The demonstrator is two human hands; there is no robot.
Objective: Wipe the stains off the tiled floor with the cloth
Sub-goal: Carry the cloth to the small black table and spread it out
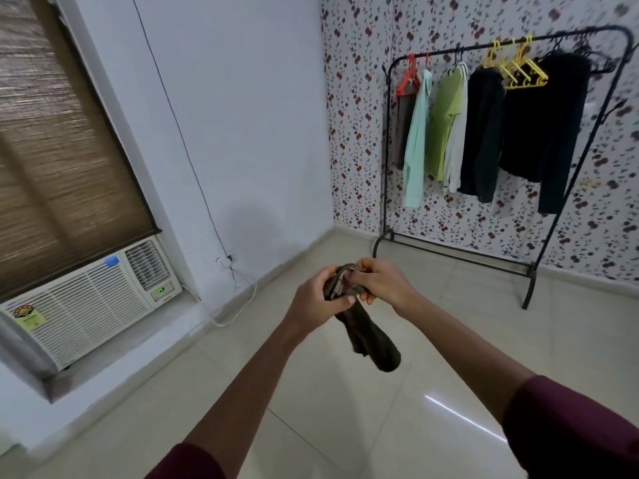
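Dark olive crumpled cloth [359,319]: left hand [320,297] and right hand [382,285] both gripping it, tail dangling below the grip over glossy cream tiled floor [345,426]; risking slipping if either grip loosens

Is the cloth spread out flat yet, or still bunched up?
Bunched. The cloth is gathered between the left hand and right hand, its lower end hanging as a narrow roll above the floor.

a black clothes rack [389,140] with hanging shirts [446,126] stands against floral wallpaper [356,115]; a window air conditioner [86,302] sits under a brown blind [58,150].
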